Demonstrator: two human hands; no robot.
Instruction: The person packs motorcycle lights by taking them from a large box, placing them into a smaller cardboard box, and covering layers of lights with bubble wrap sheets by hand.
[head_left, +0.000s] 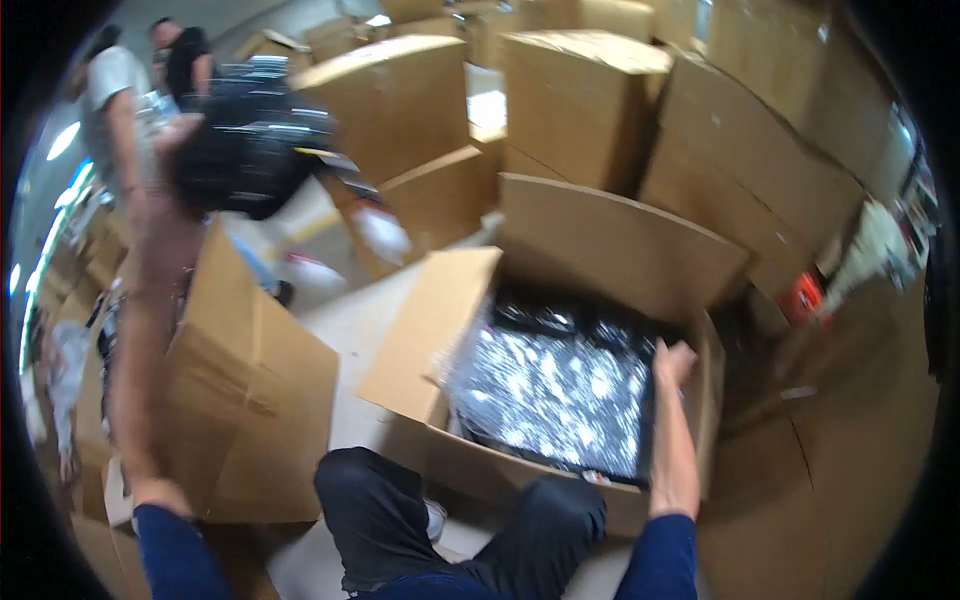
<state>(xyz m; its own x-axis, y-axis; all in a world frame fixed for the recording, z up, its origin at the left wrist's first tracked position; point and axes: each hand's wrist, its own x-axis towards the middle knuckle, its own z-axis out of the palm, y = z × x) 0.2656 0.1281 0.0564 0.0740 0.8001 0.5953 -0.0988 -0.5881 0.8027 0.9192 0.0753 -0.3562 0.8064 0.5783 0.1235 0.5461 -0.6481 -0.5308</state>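
My left arm reaches up and away on the left. A black bundle in shiny clear plastic (250, 140) hangs from my left hand (178, 132), which is closed on it; motion smears both, and a pale tag trails from the bundle. In front of my knees stands an opened cardboard box (430, 340) with its flaps up. Inside lies a shiny black plastic-wrapped package (560, 385). My right hand (677, 362) is closed at the package's right edge, inside the box wall; what its fingers grip is hidden.
Another open carton (260, 400) stands at my left, below the raised arm. Tall cardboard boxes (580, 105) crowd the far side and the right. Two people (120, 100) stand at the far left. A red object (802, 298) sits among the cartons at right.
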